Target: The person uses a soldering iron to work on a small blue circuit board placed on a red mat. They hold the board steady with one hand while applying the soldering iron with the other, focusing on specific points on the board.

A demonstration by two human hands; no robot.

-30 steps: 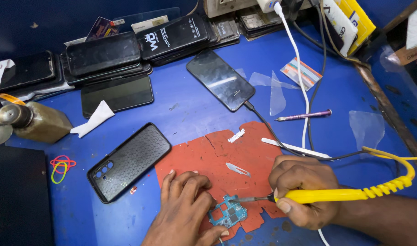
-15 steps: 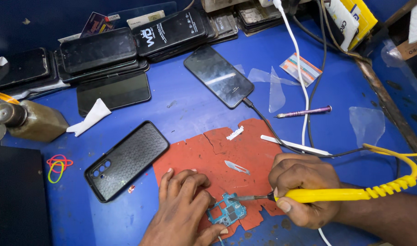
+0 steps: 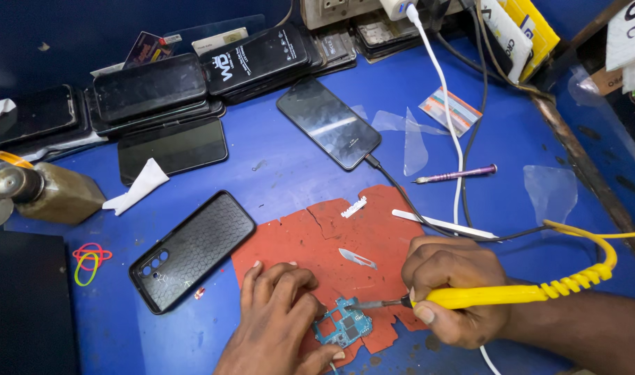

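Nearby, black phone case [image 3: 192, 250], blade [image 3: 357, 258], purple screwdriver [image 3: 456, 173]

I see my left hand [image 3: 279, 312] and right hand [image 3: 451, 288] bare, no gloves, rings or watch; both forearms are uncovered, fingernails short.

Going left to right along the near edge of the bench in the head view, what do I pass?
Coloured rubber bands → black phone case → left hand → small blue circuit board → right hand → yellow soldering iron.
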